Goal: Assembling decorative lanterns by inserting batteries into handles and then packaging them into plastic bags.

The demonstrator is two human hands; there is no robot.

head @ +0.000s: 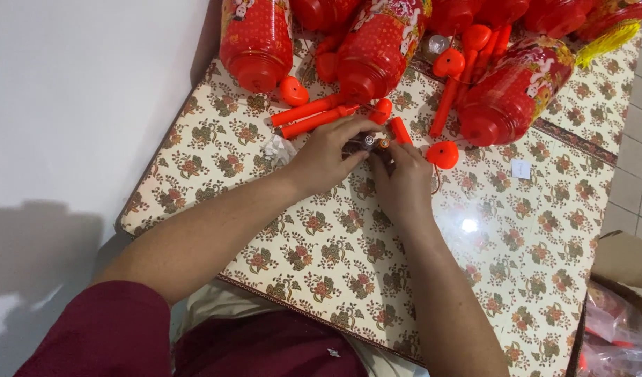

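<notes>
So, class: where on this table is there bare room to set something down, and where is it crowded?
Free: the near table right of the right hand, and the patch under the left hand toward the near-left edge. Crowded: the far side, with red lanterns and orange sticks.

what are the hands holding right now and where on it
Both hands, left hand and right hand, pinch a small dark part with round metal-looking ends between their fingertips; the exact grip spots cannot be told.

This looks like a home set up for piecework, with a small table (516, 244) under a flowered cloth pushed against a plain white wall (76, 91), a tiled floor (638, 132), and many red plastic lanterns (256, 42) and orange handle sticks (314, 115) heaped on it
</notes>
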